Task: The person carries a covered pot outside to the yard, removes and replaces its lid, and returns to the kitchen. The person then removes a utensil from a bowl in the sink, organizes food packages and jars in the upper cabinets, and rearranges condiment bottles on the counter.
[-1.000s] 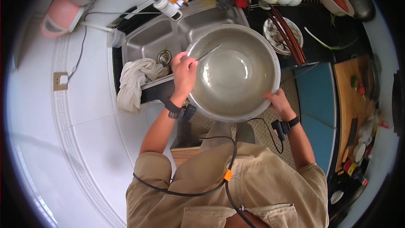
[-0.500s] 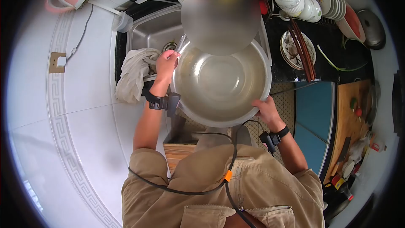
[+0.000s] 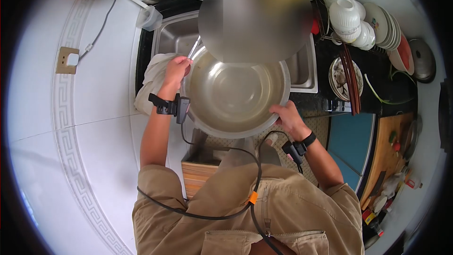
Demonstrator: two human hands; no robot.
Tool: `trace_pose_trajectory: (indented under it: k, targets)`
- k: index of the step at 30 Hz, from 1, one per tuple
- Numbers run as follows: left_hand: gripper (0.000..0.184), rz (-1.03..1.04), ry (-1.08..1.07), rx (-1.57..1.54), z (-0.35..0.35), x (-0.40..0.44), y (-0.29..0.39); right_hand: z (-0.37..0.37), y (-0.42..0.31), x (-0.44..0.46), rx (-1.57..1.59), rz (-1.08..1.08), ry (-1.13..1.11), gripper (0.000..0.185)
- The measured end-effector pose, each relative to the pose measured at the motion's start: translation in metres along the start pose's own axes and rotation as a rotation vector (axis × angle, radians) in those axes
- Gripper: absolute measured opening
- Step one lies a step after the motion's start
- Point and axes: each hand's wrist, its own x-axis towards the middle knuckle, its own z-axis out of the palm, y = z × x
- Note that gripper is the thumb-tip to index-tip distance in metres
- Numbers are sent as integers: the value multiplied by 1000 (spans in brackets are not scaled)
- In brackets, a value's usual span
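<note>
A large metal basin [image 3: 236,125] is held in front of my body, over the near edge of the sink [image 3: 177,33]. At its left rim, my left hand [image 3: 178,69] is closed on a thin metal utensil [image 3: 194,48] that points up toward the sink. The utensil's far end is not clear. My right hand [image 3: 288,116] grips the basin's lower right rim, thumb on the inside. A blurred round patch hides the basin's far part and some of the sink. A pale cloth [image 3: 153,75] lies just left of my left hand.
White bowls [image 3: 344,16] and upright plates [image 3: 377,26] stand at the back right. Brown chopsticks [image 3: 350,80] rest across a patterned dish [image 3: 338,82] on the black counter. Farther right are a green onion [image 3: 377,95] and a wooden cutting board [image 3: 384,141].
The basin and both hands have shifted left in view. My left hand has turned the utensil from over the basin to point up beyond its left rim.
</note>
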Motion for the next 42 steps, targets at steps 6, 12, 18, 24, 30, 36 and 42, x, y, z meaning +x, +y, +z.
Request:
trace_pose_trajectory:
  k: [6,12,18,24,30,36,42]
  targets:
    - [14,11,31,-38,3,15,-2,3,-13,12,25,30,-22,31]
    - [16,75,44,34,7,10,16,2,-10,14,0,69,-56,35]
    - [13,115,53,-56,52,-44,75,2,-14,-6,79,39,-128,48]
    - [21,108,-172,64,89,-50,62,-6,-5,-19,148,10,-115,61]
    - [31,24,-405,-192,168,-109,86,-53,12,-68,310,-71,83,63]
    - [31,-246,-716,-703,295,-158,75,-121,69,-120,475,-195,316,52]
    - [10,478,-633,208,414,-70,-28,-176,146,-204,681,-257,570,43]
